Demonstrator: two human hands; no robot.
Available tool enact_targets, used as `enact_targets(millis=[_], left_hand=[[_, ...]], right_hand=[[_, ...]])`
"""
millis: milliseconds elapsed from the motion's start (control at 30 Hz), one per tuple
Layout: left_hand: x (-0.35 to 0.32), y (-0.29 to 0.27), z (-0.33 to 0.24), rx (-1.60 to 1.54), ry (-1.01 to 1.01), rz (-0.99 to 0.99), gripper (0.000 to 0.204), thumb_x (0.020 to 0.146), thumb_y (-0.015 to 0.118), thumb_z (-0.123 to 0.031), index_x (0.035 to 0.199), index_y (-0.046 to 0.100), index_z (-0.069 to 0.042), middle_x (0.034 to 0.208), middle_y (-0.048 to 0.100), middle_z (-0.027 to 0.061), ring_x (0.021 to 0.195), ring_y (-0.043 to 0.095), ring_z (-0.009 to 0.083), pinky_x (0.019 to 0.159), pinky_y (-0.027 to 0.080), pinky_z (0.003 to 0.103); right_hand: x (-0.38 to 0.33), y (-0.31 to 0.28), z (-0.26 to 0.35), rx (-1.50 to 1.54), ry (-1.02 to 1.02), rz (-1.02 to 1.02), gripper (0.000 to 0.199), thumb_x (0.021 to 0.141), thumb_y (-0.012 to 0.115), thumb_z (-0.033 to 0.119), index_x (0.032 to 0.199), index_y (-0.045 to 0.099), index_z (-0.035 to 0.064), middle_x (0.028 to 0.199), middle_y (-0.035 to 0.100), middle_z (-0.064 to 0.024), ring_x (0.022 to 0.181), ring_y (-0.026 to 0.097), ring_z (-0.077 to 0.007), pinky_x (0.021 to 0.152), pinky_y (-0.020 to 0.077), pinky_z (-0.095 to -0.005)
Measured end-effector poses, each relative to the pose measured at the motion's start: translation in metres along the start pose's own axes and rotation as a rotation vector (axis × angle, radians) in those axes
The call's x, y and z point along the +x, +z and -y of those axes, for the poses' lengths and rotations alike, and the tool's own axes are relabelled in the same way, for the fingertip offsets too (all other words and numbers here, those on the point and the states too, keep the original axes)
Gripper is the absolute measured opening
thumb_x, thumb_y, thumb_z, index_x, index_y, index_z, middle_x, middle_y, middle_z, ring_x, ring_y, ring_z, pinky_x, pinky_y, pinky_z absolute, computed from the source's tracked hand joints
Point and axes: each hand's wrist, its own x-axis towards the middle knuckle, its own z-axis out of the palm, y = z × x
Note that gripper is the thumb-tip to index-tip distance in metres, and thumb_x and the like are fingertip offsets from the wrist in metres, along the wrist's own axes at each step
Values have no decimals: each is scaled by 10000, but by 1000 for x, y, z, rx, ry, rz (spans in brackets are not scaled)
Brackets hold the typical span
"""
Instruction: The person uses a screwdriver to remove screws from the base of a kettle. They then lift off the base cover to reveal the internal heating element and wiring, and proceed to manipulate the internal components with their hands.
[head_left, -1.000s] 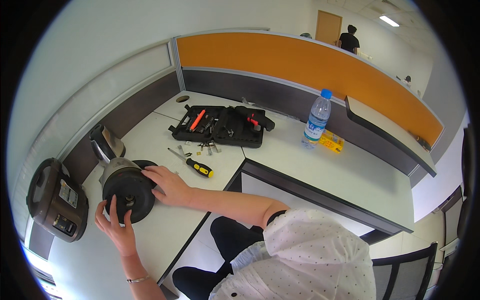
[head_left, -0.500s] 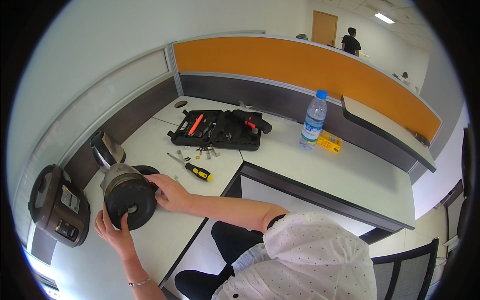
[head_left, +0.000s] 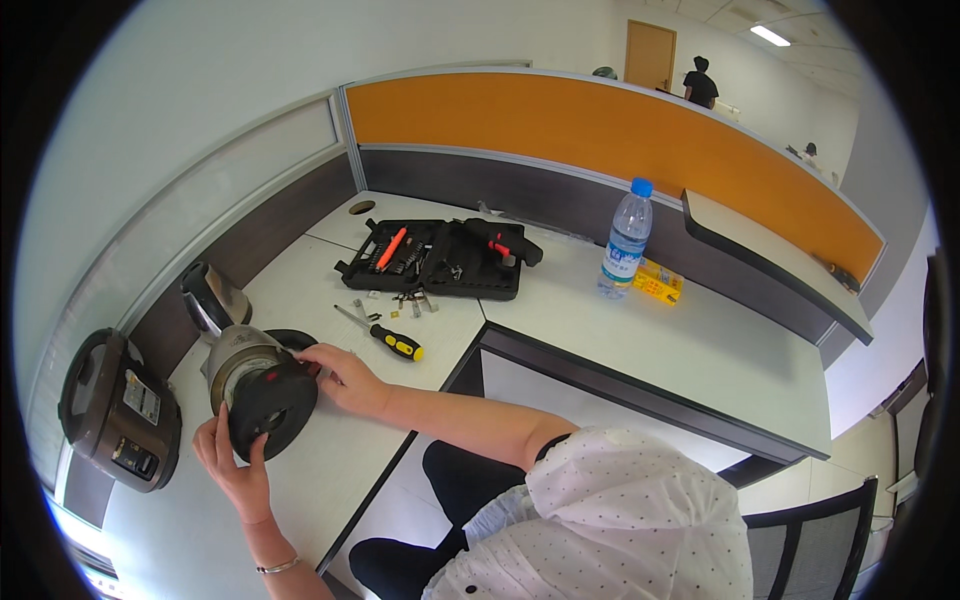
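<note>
A metal kettle (head_left: pixel 236 349) lies on its side with its bottom toward me. Its round black bottom cover (head_left: pixel 285 418) is tilted away from the body, and a pale gap shows between the two. My left hand (head_left: pixel 233 468) grips the cover's lower left edge, thumb on its face and fingers behind. At the upper right edge, my right hand (head_left: pixel 345 380) holds the same cover between thumb and fingers. Beyond it, a black curved part (head_left: pixel 293 339) is partly hidden. A yellow and black screwdriver (head_left: pixel 398 343) rests on the desk (head_left: pixel 340 480) near several small loose parts (head_left: pixel 412 303).
A brown rice cooker (head_left: pixel 125 410) and a second kettle (head_left: pixel 213 298) stand at the left. Behind lies an opened black tool case (head_left: pixel 432 262) with a power drill (head_left: pixel 508 243). A water bottle (head_left: pixel 627 242) and a yellow box (head_left: pixel 658 283) stand farther right.
The black cover has swung off the kettle's bottom and tilted to the lower right, opening a gap at its upper left. Both hands have shifted slightly with it.
</note>
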Motion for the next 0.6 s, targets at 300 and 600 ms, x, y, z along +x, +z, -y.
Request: enact_targets(millis=[300, 600], left_hand=[[2, -10, -8, -36, 31, 93, 559, 634, 765, -79, 1164, 592, -39, 1066, 530, 113, 1050, 469, 340, 935, 373, 465], [-9, -19, -40, 31, 136, 205, 481, 698, 740, -153, 1131, 581, -16, 1010, 561, 124, 1023, 496, 335, 958, 336, 505]], right_hand=[[3, -4, -12, 36, 106, -8, 224, 917, 494, 83, 1068, 641, 7, 854, 607, -81, 639, 555, -120, 573, 464, -251], [4, -4, -16, 19, 149, -39, 227, 944, 555, 189, 1007, 665, 1, 814, 614, -73, 646, 564, -117, 580, 466, -257]])
